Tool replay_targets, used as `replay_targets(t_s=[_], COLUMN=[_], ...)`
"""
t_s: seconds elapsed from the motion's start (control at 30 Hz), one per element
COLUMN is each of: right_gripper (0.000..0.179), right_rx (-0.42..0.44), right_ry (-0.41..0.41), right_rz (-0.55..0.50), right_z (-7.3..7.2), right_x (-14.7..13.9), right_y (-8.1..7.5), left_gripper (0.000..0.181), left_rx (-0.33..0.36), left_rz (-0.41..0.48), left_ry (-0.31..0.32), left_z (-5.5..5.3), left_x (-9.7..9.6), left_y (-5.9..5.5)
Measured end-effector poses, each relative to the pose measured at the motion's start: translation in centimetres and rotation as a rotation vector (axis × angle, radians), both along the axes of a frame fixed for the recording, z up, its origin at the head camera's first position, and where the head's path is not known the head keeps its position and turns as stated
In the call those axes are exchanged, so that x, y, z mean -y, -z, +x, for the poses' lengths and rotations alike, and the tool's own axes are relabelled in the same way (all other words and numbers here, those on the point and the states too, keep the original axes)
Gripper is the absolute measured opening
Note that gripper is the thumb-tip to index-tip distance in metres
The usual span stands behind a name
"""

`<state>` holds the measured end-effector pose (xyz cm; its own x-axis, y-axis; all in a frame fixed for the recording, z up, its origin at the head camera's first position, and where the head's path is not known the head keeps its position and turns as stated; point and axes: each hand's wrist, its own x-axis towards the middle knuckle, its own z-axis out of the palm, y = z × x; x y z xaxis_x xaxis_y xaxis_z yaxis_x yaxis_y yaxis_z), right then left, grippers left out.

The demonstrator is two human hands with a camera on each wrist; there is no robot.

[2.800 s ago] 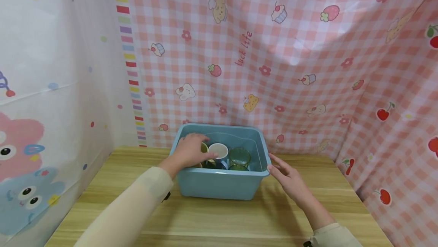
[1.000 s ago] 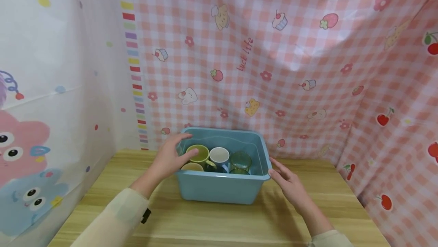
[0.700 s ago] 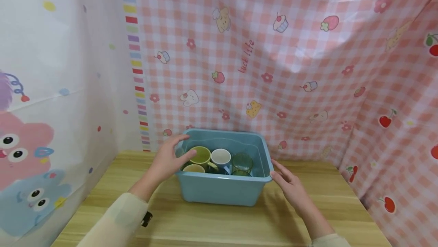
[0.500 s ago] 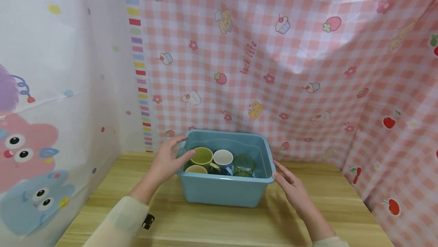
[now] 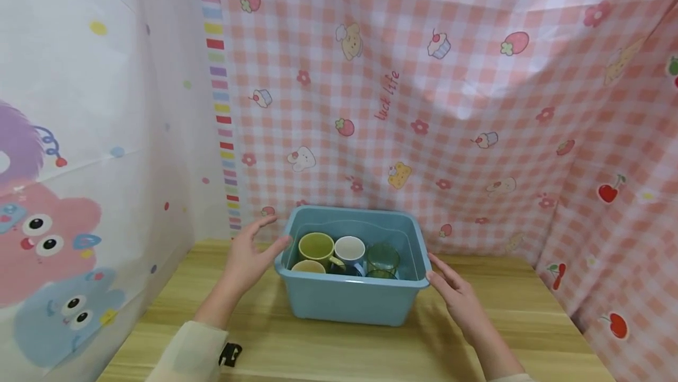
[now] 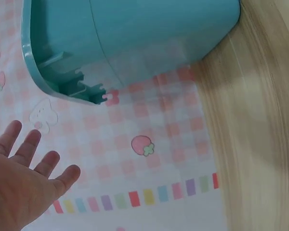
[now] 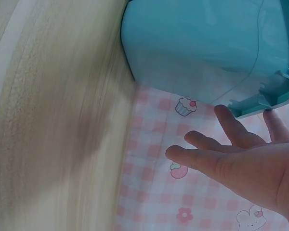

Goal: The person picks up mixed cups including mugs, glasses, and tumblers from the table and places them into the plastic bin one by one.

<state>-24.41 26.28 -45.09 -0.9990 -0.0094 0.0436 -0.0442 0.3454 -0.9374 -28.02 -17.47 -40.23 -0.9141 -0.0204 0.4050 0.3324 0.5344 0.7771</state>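
A blue plastic bin [image 5: 349, 299] stands on the wooden table. Inside it are a green mug [image 5: 316, 246], a yellowish cup [image 5: 308, 266], a white-lined mug [image 5: 349, 248] with a blue handle, and green glass cups [image 5: 383, 258]. The front wall partly hides the nearer ones. My left hand [image 5: 246, 261] is just off the bin's left rim, holding nothing, with thumb and fingers spread. The left wrist view has that hand [image 6: 26, 178] apart from the bin. At the right rim, my right hand [image 5: 458, 299] touches the edge with extended fingers; its fingertips [image 7: 223, 111] show beneath the rim.
Behind the bin hangs a pink checked cloth [image 5: 413, 105], with a white printed cloth [image 5: 132, 152] along the left. The wooden tabletop [image 5: 296, 352] stretches in front and to both sides. A small black item [image 5: 230, 354] sits at the left sleeve.
My left hand has come up from among the mugs, moved left and drawn clear of the rim, uncovering the green mug. The right hand stays at the right rim. The head view has shifted slightly.
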Motion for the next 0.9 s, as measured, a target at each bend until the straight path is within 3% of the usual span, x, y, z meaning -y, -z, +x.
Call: replay_targets(t_s=[0.33, 0.7, 0.9], right_gripper=[0.064, 0.062, 0.062], right_rx=[0.032, 0.012, -0.016], right_ry=[-0.011, 0.000, -0.027], right_rz=[0.018, 0.052, 0.085], right_z=[0.1, 0.1, 0.0], right_x=[-0.3, -0.5, -0.5], right_y=[0.1, -0.3, -1.0], left_gripper=[0.059, 0.063, 0.072], left_rx=[-0.065, 0.018, 0.088], left_rz=[0.003, -0.001, -0.035], left_ry=[-0.040, -0.130, -0.140], left_z=[0.8, 1.9, 2.5], left_x=[0.9, 3.0, 4.9], left_y=[1.1, 2.0, 2.3])
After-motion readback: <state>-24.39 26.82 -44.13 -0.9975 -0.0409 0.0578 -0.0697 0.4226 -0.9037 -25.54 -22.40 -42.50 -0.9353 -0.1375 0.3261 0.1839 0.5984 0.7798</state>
